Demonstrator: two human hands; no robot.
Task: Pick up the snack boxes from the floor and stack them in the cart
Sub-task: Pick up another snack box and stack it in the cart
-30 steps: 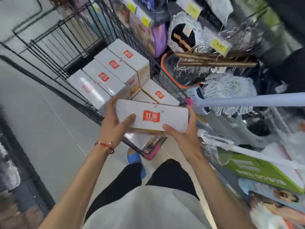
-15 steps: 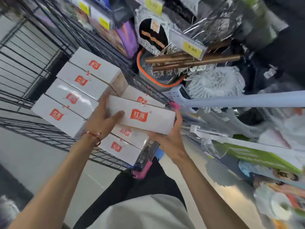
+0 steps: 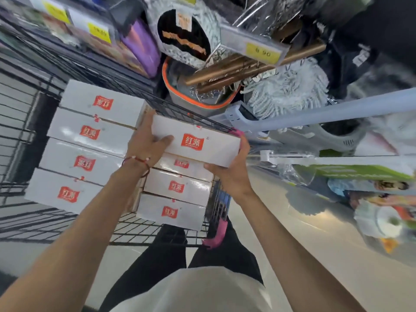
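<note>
I hold a white snack box (image 3: 202, 140) with a red logo between both hands, just above the right-hand stack in the black wire cart (image 3: 24, 131). My left hand (image 3: 146, 143) grips its left end, thumb on top. My right hand (image 3: 234, 172) clasps its right end from below. Under it lie three boxes of the right stack (image 3: 177, 188). A left stack of several boxes (image 3: 90, 131) fills the rest of the cart.
Store shelves crowd the far side and right: an orange-rimmed bucket (image 3: 180, 91), mop heads (image 3: 290, 88), a pale blue pole (image 3: 337, 111), yellow price tags (image 3: 262, 51). Pink corner caps (image 3: 216, 237) mark the cart's near edge. Grey floor (image 3: 315, 255) lies to the right.
The box has moved forward and down over the cart, ending just above the right stack. My view has shifted closer over the cart.
</note>
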